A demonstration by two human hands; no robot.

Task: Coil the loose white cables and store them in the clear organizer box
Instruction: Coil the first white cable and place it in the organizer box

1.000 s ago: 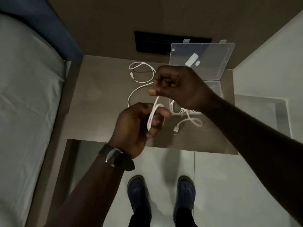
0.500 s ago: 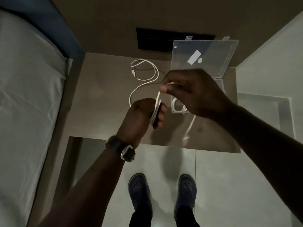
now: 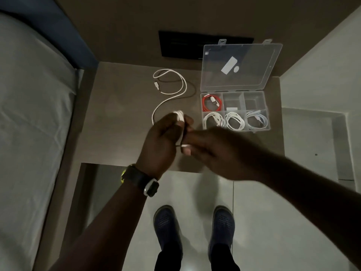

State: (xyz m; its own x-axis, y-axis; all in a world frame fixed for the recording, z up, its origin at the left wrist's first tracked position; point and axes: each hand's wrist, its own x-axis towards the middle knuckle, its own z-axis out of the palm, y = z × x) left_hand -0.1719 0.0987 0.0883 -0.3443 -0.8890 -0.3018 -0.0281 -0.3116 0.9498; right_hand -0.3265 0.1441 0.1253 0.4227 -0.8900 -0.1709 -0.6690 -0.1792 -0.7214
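Right hand motion-blurred, so its fingertip grip on the cable is unreadable; most of the coil is buried in the left hand. Cable's run from 11 o'clock vanishes behind that hand. Both forearms and the bed are cut by frame edges; box dividers too faint to trace fully.

A brown tabletop carried the things. At its two o'clock corner sat a clear organizer box, its lid raised open at the far side. A loose white cable lay at twelve o'clock, just left of the box, looped once, its tail curving toward six o'clock. A dark cable lay partly under that loop.
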